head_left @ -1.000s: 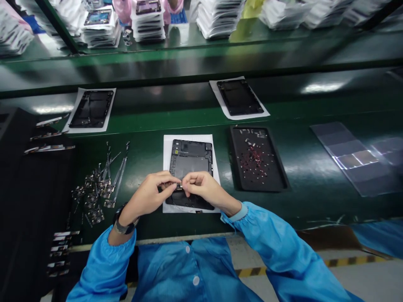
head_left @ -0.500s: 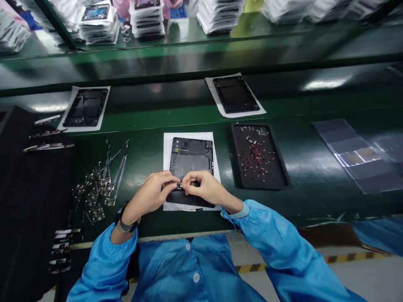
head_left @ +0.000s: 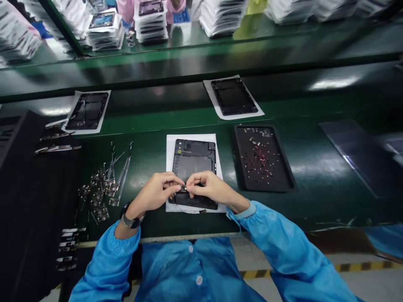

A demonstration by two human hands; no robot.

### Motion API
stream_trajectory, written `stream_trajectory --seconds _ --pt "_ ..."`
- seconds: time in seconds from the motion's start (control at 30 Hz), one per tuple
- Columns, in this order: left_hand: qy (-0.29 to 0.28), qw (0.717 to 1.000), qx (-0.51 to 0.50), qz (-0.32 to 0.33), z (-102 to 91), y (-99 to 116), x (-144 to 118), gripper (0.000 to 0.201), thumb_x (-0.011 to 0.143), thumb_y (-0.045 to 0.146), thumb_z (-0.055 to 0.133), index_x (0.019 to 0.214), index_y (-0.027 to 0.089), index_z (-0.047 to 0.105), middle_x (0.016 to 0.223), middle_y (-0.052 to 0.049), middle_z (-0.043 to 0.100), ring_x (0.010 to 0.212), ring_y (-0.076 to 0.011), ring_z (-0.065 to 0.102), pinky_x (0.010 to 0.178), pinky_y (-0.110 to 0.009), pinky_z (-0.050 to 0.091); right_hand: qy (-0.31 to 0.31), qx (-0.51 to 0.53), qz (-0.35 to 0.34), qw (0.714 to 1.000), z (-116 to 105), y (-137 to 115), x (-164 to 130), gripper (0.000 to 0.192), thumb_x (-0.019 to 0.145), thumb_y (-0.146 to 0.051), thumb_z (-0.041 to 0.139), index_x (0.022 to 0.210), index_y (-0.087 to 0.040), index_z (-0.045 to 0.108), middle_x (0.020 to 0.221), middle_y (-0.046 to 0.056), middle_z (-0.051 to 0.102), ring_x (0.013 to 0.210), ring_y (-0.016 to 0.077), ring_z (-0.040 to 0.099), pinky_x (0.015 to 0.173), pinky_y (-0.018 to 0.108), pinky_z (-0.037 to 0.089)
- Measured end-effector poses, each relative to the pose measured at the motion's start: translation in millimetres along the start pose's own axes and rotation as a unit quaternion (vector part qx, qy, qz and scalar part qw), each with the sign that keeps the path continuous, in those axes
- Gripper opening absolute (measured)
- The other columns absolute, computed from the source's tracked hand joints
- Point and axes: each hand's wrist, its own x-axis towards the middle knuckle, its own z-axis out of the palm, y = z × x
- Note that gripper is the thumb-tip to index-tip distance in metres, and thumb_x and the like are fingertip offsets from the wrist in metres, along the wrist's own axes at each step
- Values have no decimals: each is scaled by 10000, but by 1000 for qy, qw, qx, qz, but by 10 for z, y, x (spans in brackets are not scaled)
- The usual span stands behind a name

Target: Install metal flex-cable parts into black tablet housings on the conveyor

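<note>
A small circuit board (head_left: 182, 188) is pinched between the thumb and fingers of my left hand (head_left: 159, 191). My right hand (head_left: 211, 188) is closed in a pinch at the board's right end; whether a tiny part sits in its fingertips is too small to tell. Both hands are over a black tablet housing (head_left: 195, 157), its inside facing up. The housing lies on a white sheet (head_left: 170, 142). A thin cable trails from the board towards the sheet's front edge, where a small dark piece (head_left: 202, 211) lies.
Left of the sheet lies a pile of small boards with flat cables (head_left: 100, 191). A black tray (head_left: 285, 178) with small red, black and metallic parts stands on the right. Behind are two more housings (head_left: 86, 111) on sheets. Stacks of wrapped panels (head_left: 222, 16) line the upper shelf.
The whole view has shifted slightly. My hands keep their pinch at the small circuit board over the tablet housing, with little visible movement.
</note>
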Motion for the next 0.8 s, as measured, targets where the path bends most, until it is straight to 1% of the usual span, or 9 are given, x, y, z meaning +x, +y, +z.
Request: stream_trajectory --seconds 0.13,0.3,0.4,0.63,0.8 --pt "-2 999 -29 -12 -13 -25 7 163 850 234 621 920 155 746 812 -35 636 609 -110 580 573 -225 490 -8 0 -11 1000 -25 4 1 250 770 -394 720 788 -148 681 638 18 691 619 135 610 648 259 455" --pt "-22 998 -50 -14 -23 -20 18 158 832 239 642 903 156 757 825 -35 630 600 -106 582 576 -233 496 -29 -5 -20 999 -58 -2 1 264 771 -403 741 796 -142 713 647 18 699 623 128 606 629 246 438" --pt "-30 997 -63 -19 -16 -21 29 157 818 240 654 888 150 762 808 -36 629 582 -104 581 558 -231 492 -47 11 -17 999 -73 9 6 284 762 -419 758 797 -139 726 654 20 708 621 125 609 619 242 431" --pt "-25 997 -68 -30 4 -30 38 152 809 247 672 865 144 769 779 -37 627 560 -103 581 542 -232 493 -72 50 1 996 -96 55 29 310 746 -438 789 787 -135 732 704 36 738 660 134 646 668 248 461" --pt "-14 997 -63 -32 26 -24 29 141 799 231 672 851 147 773 767 -38 633 550 -102 576 522 -225 485 -79 56 8 995 -92 83 38 311 735 -435 799 782 -136 729 713 41 747 658 135 655 672 251 473"
